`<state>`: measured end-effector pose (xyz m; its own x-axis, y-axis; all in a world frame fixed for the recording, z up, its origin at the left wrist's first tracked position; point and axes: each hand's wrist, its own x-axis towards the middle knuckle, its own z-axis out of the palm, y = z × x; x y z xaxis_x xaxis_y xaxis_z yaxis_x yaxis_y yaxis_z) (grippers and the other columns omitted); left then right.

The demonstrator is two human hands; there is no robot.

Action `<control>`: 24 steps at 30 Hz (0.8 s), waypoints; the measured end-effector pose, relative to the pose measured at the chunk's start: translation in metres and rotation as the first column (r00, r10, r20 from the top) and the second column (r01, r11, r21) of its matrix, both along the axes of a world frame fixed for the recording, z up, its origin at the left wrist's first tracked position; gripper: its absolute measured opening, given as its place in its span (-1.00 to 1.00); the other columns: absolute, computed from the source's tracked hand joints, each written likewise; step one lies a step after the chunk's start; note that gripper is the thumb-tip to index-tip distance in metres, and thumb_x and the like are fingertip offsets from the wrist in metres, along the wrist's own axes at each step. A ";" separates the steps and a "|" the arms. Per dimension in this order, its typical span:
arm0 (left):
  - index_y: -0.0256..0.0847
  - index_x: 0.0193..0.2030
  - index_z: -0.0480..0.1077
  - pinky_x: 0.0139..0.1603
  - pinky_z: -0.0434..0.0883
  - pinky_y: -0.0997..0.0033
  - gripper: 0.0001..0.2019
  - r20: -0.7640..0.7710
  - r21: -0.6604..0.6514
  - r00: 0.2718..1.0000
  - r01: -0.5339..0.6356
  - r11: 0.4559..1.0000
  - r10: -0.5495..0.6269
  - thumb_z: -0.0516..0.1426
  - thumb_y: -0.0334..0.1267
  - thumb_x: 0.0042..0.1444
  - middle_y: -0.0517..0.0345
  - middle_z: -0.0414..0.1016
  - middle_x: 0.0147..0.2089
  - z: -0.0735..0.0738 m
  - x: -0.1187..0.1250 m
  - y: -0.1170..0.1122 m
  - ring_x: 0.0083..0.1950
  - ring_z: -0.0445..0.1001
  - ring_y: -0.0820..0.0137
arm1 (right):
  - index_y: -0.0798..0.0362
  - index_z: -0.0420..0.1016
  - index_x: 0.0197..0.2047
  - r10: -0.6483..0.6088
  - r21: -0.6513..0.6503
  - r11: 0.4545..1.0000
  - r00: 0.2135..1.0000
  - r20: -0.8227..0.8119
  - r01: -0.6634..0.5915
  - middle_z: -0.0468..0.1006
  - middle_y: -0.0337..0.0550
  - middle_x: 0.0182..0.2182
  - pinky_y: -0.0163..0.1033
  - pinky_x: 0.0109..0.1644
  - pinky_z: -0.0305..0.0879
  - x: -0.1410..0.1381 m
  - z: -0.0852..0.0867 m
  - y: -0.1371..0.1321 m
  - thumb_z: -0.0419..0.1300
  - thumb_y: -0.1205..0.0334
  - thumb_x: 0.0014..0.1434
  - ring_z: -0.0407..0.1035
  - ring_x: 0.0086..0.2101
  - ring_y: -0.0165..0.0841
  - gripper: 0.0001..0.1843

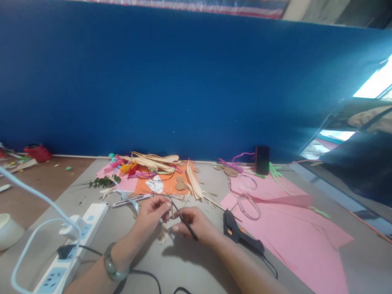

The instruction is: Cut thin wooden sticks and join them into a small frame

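My left hand, with a green bangle on its wrist, is closed in a pinch around a small tan strip. Facing it, my right hand is closed on a thin dark stick-like tool, which slants up and left toward the left fingertips. Its exact kind is too blurred to make out. Just below the fingers is a frayed pale husk-like piece; whether a hand touches it, I cannot tell. A black glue gun lies to the right of my right hand.
A white power strip with plugs and cables stands left. Pink paper sheets cover the right side. Behind my hands lie dried husks, orange paper and brown discs. A dark phone leans against the blue partition.
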<state>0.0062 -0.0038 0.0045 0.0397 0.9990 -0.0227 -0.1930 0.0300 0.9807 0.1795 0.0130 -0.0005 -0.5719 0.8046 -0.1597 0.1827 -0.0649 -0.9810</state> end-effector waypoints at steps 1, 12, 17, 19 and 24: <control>-0.26 -0.46 0.36 -0.56 0.19 0.59 -0.80 -0.002 -0.006 1.000 -0.001 1.000 0.001 0.20 -0.18 0.04 0.29 0.34 -0.64 0.000 0.000 0.000 -0.61 0.26 0.58 | 0.12 0.50 -0.28 -0.002 0.001 1.000 1.000 0.002 0.002 0.33 -0.35 -0.69 -0.41 -0.61 0.03 0.000 0.000 0.000 0.39 -0.03 -0.19 0.18 -0.65 -0.50 -0.54; -0.25 -0.48 0.36 -0.59 0.19 0.59 -0.78 -0.007 -0.021 1.000 -0.006 1.000 0.006 0.20 -0.15 0.02 0.28 0.34 -0.65 -0.001 -0.001 0.000 -0.61 0.26 0.56 | 0.12 0.54 -0.28 -0.006 0.015 1.000 1.000 0.016 0.006 0.32 -0.38 -0.74 -0.41 -0.64 0.01 0.000 0.004 -0.001 0.40 -0.03 -0.21 0.15 -0.70 -0.51 -0.53; -0.26 -0.48 0.36 -0.59 0.19 0.58 -0.76 -0.017 -0.004 1.000 -0.004 1.000 0.004 0.21 -0.12 0.00 0.26 0.34 -0.64 -0.002 -0.001 0.000 -0.61 0.28 0.55 | 0.11 0.54 -0.28 -0.018 0.037 0.999 1.000 0.019 0.017 0.31 -0.38 -0.74 -0.41 -0.64 0.01 0.000 0.001 -0.001 0.40 -0.02 -0.20 0.16 -0.70 -0.51 -0.55; -0.26 -0.49 0.36 -0.61 0.18 0.58 -0.76 -0.013 -0.013 1.000 -0.008 1.000 0.008 0.21 -0.12 -0.01 0.26 0.34 -0.64 -0.001 -0.001 0.000 -0.62 0.27 0.54 | 0.10 0.54 -0.29 -0.026 0.058 0.998 0.999 0.021 0.025 0.31 -0.37 -0.74 -0.40 -0.63 0.01 0.000 0.000 -0.001 0.38 -0.04 -0.18 0.16 -0.70 -0.50 -0.55; -0.25 -0.50 0.37 -0.62 0.17 0.59 -0.76 0.002 -0.028 1.000 -0.020 0.999 0.020 0.23 -0.12 -0.04 0.28 0.32 -0.66 0.002 0.000 0.000 -0.64 0.24 0.56 | 0.10 0.56 -0.29 -0.022 0.086 0.996 0.999 0.036 0.019 0.29 -0.38 -0.76 -0.41 -0.65 -0.02 0.000 0.001 -0.001 0.39 -0.04 -0.19 0.13 -0.70 -0.51 -0.56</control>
